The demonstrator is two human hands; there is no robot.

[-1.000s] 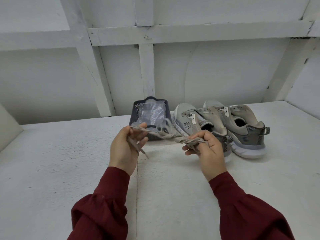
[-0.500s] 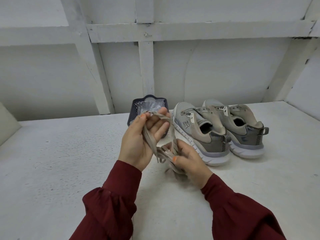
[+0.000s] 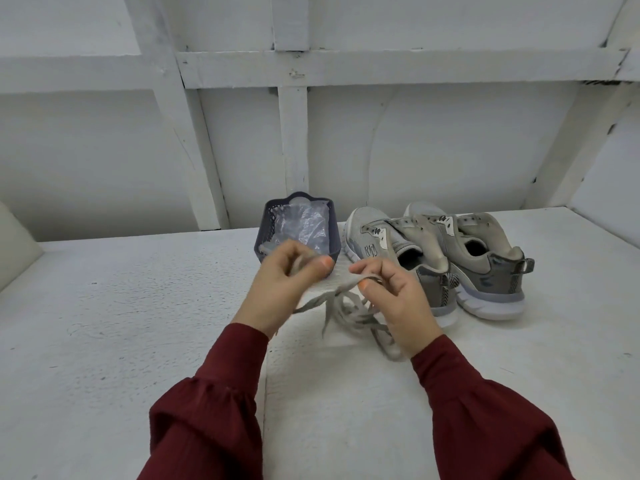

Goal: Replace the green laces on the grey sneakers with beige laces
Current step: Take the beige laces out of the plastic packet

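Two grey sneakers stand side by side on the white table, the near one (image 3: 398, 258) and the far one (image 3: 485, 258), both with empty eyelets and tongues pulled up. Just in front of the near sneaker, both hands hold a bundle of beige laces (image 3: 349, 310). My left hand (image 3: 287, 285) pinches one strand between thumb and fingers. My right hand (image 3: 398, 299) pinches another part of the lace, and the loose loops hang down to the table under it. No green laces are visible.
A dark blue plastic basket (image 3: 265, 237) holding a crumpled clear plastic bag (image 3: 304, 223) sits left of the sneakers, just behind my left hand. White wooden beams and wall panels close the back. A pale object (image 3: 14, 240) sits at the far left edge.
My hands came together, then drew slightly apart again. The lace bundle dropped lower, and its loops now trail on the table under my right hand.
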